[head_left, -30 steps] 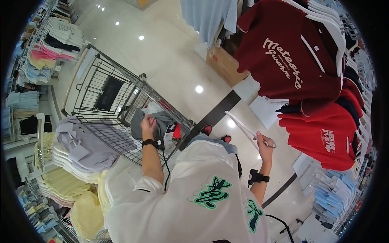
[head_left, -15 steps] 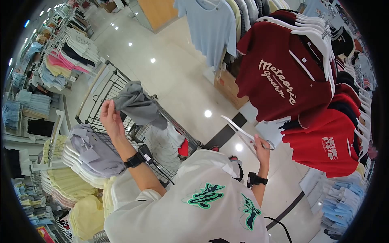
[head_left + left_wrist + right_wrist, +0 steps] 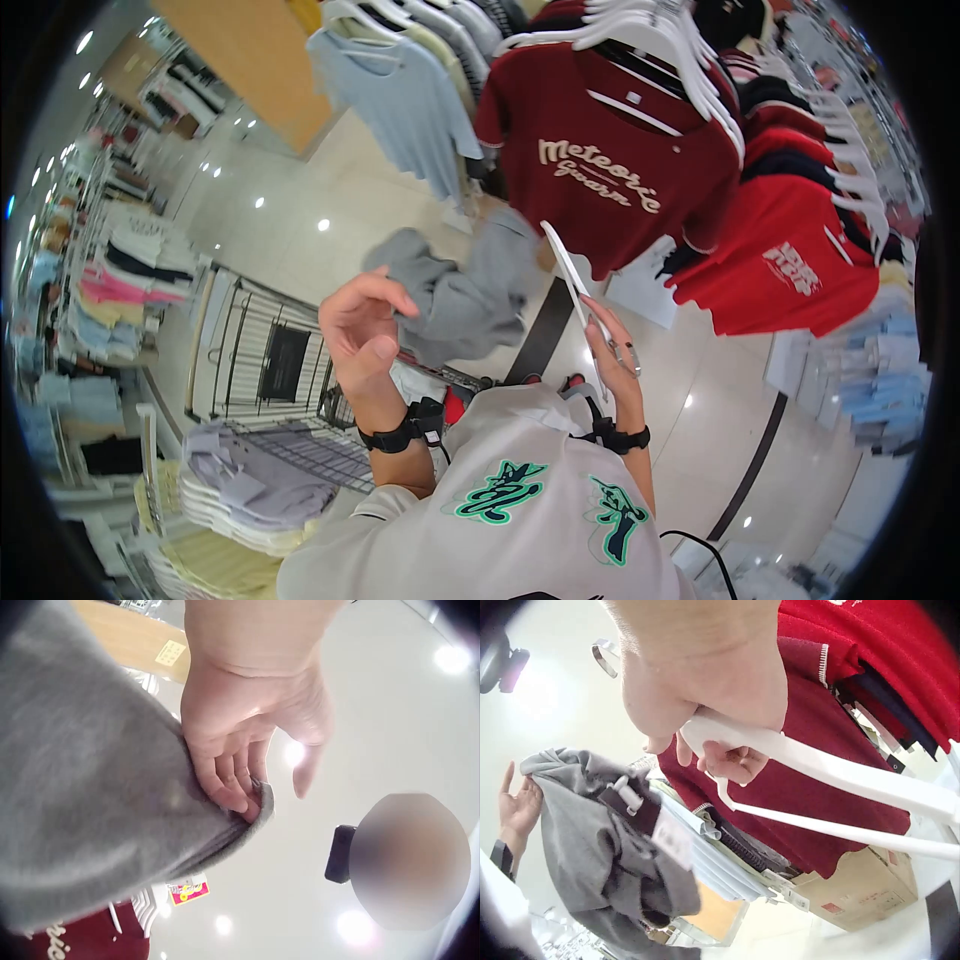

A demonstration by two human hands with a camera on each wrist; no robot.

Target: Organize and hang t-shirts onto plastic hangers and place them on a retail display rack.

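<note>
My left hand [image 3: 362, 330] holds up a soft grey garment [image 3: 455, 305] over the near side of the shopping cart. In the left wrist view, the fingers [image 3: 221, 776] hook into the cloth's folded edge, and the thumb stands away from it. The garment [image 3: 592, 847] hangs in loose folds in the right wrist view, with a white tag [image 3: 673, 838] on it. My right hand [image 3: 615, 355] grips a white plastic hanger [image 3: 572, 270] by its top, the metal hook sticking out beside the hand. Nothing hangs on the hanger.
The wire shopping cart [image 3: 235, 345] stands at left, with lilac shirts [image 3: 245, 465] on a rack beside it. Ahead hang a light blue top [image 3: 395, 115] and a maroon shirt [image 3: 610, 160], close beyond the hanger. Red shirts [image 3: 780, 250] hang to the right.
My left hand has brought the grey garment up out of the cart and across to the right, towards the hanger. My right hand keeps its hold on the hanger. The head view has turned.
</note>
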